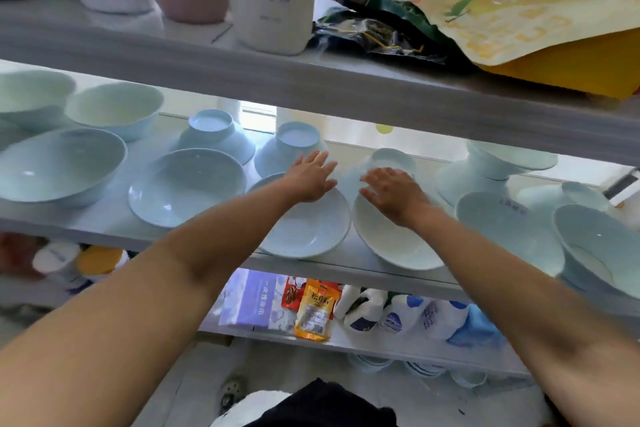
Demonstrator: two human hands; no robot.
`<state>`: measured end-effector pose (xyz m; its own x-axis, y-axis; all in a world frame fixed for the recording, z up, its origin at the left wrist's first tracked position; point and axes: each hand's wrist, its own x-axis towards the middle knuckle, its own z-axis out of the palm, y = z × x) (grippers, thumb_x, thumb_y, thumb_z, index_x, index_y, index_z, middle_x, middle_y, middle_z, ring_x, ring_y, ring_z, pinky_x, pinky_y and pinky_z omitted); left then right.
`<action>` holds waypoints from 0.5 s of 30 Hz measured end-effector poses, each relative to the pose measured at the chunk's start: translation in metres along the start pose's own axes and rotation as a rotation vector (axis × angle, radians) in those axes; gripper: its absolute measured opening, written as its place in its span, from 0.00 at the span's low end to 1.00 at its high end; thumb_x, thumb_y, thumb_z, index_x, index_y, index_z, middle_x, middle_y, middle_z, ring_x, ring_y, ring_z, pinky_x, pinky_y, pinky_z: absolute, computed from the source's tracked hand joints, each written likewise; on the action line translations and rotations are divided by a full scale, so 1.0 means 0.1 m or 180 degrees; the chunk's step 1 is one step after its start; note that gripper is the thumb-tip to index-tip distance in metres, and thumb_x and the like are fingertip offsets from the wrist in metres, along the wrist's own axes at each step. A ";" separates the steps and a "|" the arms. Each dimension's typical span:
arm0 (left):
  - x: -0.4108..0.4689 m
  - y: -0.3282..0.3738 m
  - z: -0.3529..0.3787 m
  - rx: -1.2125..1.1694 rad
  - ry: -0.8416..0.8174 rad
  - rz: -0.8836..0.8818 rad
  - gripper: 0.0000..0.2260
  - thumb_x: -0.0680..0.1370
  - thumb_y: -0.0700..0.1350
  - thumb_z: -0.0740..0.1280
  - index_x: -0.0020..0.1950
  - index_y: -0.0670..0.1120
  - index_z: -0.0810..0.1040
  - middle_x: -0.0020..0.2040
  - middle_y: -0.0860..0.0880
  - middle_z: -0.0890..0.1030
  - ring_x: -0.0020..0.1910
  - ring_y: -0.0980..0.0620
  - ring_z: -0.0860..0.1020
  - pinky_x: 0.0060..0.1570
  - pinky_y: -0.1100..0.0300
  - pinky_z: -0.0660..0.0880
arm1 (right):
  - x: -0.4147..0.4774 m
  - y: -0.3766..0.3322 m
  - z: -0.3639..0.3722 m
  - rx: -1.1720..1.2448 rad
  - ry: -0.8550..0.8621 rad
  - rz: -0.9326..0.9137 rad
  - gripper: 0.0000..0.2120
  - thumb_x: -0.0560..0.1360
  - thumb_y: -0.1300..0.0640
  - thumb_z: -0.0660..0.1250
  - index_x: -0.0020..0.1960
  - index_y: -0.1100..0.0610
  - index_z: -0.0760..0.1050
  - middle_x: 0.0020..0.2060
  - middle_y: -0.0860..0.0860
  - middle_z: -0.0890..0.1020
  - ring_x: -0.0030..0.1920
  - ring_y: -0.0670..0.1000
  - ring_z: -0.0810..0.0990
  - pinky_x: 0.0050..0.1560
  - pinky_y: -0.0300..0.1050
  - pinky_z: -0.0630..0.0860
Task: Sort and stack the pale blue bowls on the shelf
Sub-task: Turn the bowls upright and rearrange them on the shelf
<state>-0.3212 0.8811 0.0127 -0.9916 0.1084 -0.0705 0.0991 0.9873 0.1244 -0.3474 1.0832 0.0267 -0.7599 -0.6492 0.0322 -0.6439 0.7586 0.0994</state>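
Okay, left hand (311,178) and right hand (393,192) empty, fingers (318,162) spread, above two shallow pale blue ceramic bowls (308,232) on the grey shelf (86,224); I'd cup the small rear bowl (394,158) from both sides.

Left hand (311,177), right hand (391,189) spread flat above upright pale blue bowls (304,232) on shelf (114,225).

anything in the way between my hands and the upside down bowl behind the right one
Nothing visible. The right hand is just in front of the upturned bowl, open, and the left hand is open to its left with only bare shelf between.
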 end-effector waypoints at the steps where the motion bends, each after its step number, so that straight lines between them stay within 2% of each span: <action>1: -0.03 -0.16 -0.01 0.0003 -0.0019 -0.0076 0.25 0.83 0.54 0.50 0.78 0.48 0.53 0.79 0.45 0.49 0.78 0.46 0.46 0.76 0.46 0.44 | 0.13 -0.11 0.00 0.0012 -0.0053 -0.0036 0.21 0.81 0.46 0.50 0.70 0.52 0.66 0.70 0.51 0.69 0.69 0.54 0.67 0.70 0.51 0.61; 8: -0.16 -1.22 -0.09 0.0210 -0.0020 -0.0497 0.24 0.83 0.54 0.49 0.78 0.47 0.53 0.79 0.45 0.50 0.78 0.45 0.46 0.75 0.46 0.46 | 0.86 -0.80 0.00 0.0141 -0.0109 -0.0099 0.21 0.81 0.46 0.51 0.71 0.52 0.66 0.70 0.52 0.69 0.70 0.54 0.66 0.69 0.50 0.61; 12: -0.10 -1.71 -0.09 0.0184 0.0142 -0.0656 0.22 0.83 0.54 0.49 0.74 0.46 0.60 0.77 0.43 0.57 0.76 0.44 0.53 0.71 0.46 0.56 | 1.22 -1.10 0.03 0.0390 -0.0165 -0.0011 0.21 0.81 0.47 0.51 0.71 0.53 0.65 0.71 0.52 0.68 0.71 0.54 0.65 0.69 0.50 0.61; 15: -0.09 -2.01 -0.07 0.0127 0.0227 -0.0782 0.22 0.82 0.53 0.50 0.72 0.44 0.63 0.75 0.43 0.61 0.74 0.43 0.58 0.69 0.48 0.59 | 1.46 -1.31 0.05 0.0437 -0.0268 0.0052 0.22 0.81 0.46 0.51 0.73 0.52 0.64 0.72 0.51 0.66 0.72 0.53 0.63 0.70 0.50 0.61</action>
<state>-0.3333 0.6807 -0.0046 -0.9895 -0.1423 -0.0237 -0.1437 0.9870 0.0727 -0.3741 0.8896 0.0139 -0.7715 -0.6342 -0.0514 -0.6331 0.7732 -0.0376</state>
